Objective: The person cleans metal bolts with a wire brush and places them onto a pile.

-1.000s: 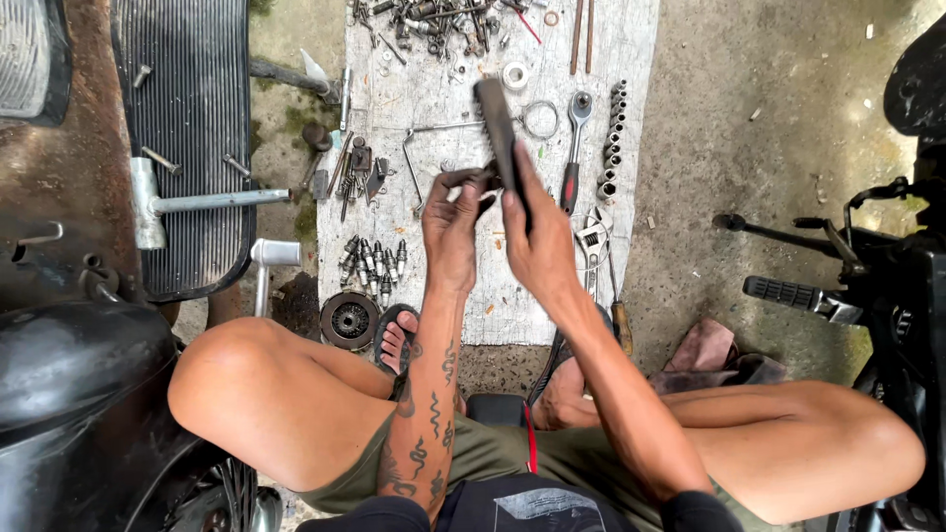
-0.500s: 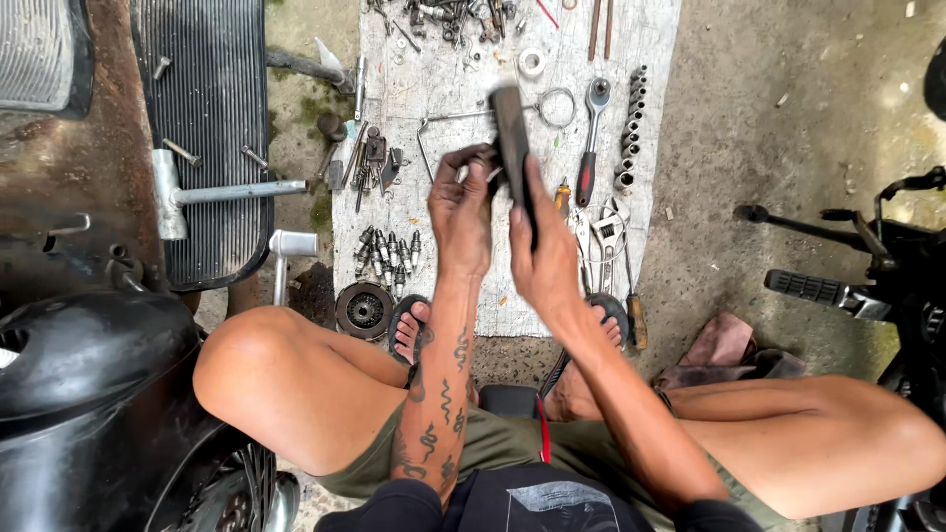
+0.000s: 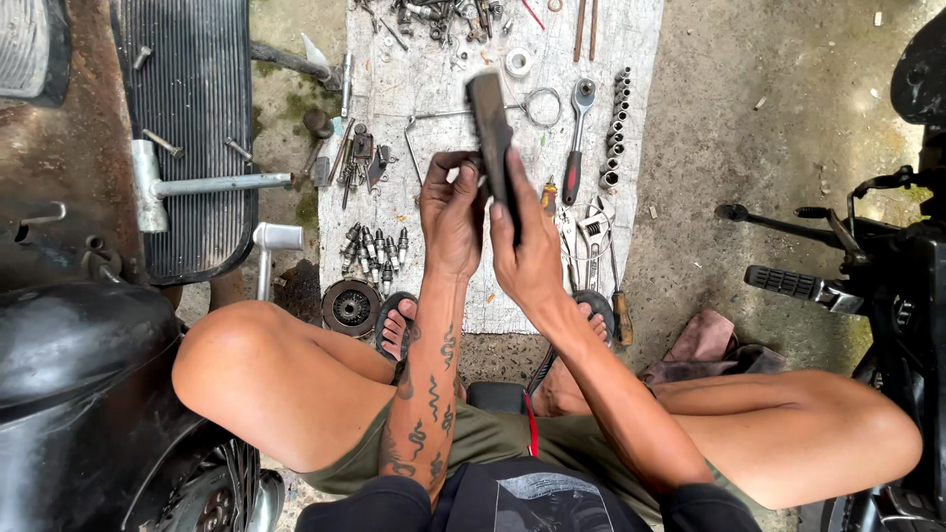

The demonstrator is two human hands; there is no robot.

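Observation:
I sit over a grey mat (image 3: 631, 148) covered in tools. My right hand (image 3: 527, 251) grips a long dark flat bar-shaped part (image 3: 490, 123), held upright and pointing away from me. My left hand (image 3: 451, 212) is closed around a small dark piece at the lower end of that part, fingers curled at its left side. Both hands hover above the mat, just in front of my sandalled feet (image 3: 396, 325).
On the mat lie a ratchet wrench (image 3: 577, 138), a row of sockets (image 3: 616, 128), several spark plugs (image 3: 374, 251), pliers and a screwdriver (image 3: 619, 305). A round clutch part (image 3: 351, 307) sits left. Scooter bodywork (image 3: 79, 374) stands left, a motorcycle (image 3: 887, 286) right.
The view has shifted slightly, and my hands with the dark part sit a little lower over the mat. Both grips look the same.

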